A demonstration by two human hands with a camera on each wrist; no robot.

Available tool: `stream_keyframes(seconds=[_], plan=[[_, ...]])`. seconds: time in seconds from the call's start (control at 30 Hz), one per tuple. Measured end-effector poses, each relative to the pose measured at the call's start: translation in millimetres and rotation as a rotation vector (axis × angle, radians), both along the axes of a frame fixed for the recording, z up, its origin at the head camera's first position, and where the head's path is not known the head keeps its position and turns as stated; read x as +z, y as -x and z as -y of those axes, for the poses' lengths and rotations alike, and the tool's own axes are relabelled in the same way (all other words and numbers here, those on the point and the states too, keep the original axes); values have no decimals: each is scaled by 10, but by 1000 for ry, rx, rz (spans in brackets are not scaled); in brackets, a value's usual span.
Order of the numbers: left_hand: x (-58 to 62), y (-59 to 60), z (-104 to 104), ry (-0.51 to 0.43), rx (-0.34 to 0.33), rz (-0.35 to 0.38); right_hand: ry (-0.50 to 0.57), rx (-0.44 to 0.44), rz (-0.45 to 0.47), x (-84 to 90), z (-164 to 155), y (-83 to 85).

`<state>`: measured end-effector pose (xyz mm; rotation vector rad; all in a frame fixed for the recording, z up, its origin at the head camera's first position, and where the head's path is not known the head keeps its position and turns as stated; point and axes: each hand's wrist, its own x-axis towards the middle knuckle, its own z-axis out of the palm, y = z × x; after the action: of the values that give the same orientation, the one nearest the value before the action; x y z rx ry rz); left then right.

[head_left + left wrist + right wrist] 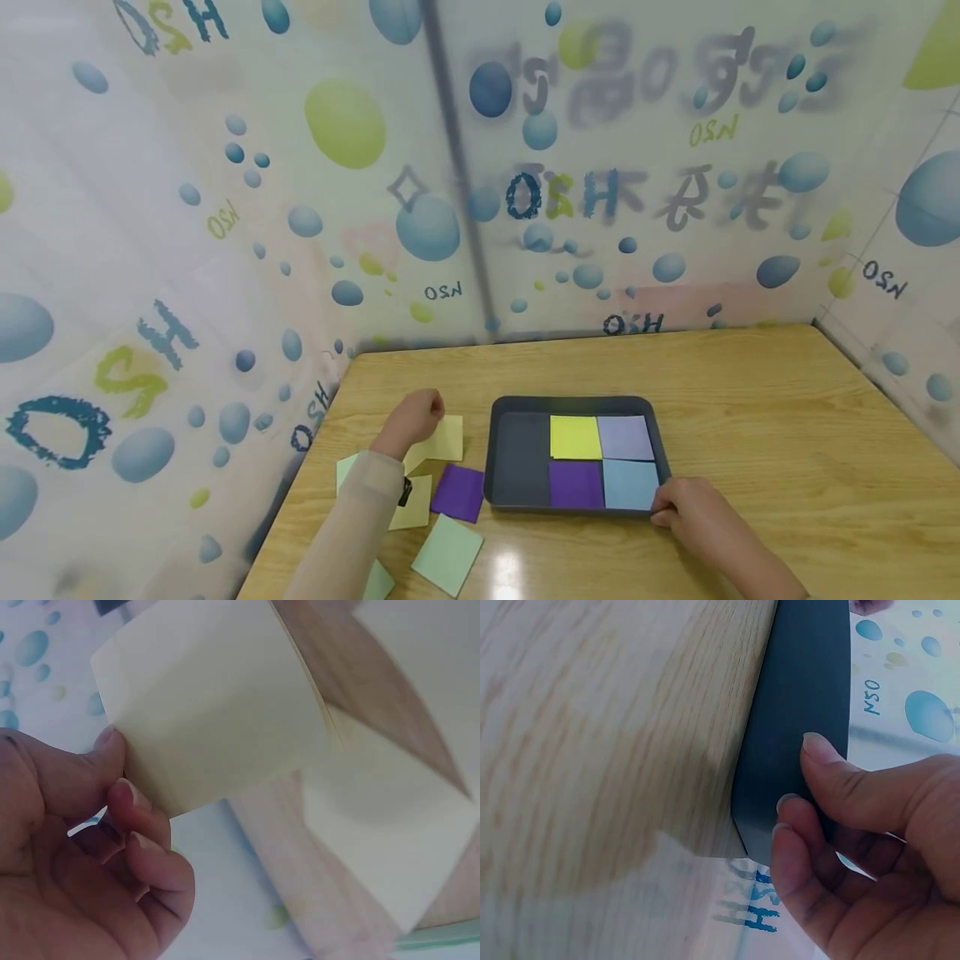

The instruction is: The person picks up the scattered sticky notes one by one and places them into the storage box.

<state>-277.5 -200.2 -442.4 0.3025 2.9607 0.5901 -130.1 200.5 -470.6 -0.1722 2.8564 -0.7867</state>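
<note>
My left hand (412, 421) pinches a pale yellow sticky note pad (210, 705) by one corner, thumb against curled fingers. In the left wrist view the pad hangs tilted over another pale yellow pad (390, 817). At the near right corner of a dark grey tray (517, 454), my right hand (693, 512) holds the rim between thumb and fingers. Inside the tray lie a bright yellow pad (574, 437), a lavender pad (626, 437), a purple pad (576, 484) and a light blue pad (631, 483); its left column shows bare bottom.
Left of the tray, a purple pad (458, 492), a pale yellow pad (414, 504) and a mint green pad (448, 554) lie loose on the wooden table (787, 433). More mint pads are partly hidden by the left arm. Printed sheeting (600, 283) stands behind the table.
</note>
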Motion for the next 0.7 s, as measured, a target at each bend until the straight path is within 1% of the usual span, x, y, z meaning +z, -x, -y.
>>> stream_keyframes(seconds=[0.2,0.27,0.33,0.47,0.53,0.7], plan=[[236,3,-146,4,-11,-62,4,1,-14,7,0,-8],[313,-14,-187,0,-16,-72,4,1,-5,10,1,-5],[364,-22,-226,-2,-21,-73,2,5,-3,13,2,-1],[431,-36,-309,-3,-34,-70,-4,8,-1,18,4,-2],[455,-44,-359,-2,-44,-81,-8,8,-1,20,4,-4],[494,-56,-533,-7,-65,-86,-11,10,-5,20,4,-10]])
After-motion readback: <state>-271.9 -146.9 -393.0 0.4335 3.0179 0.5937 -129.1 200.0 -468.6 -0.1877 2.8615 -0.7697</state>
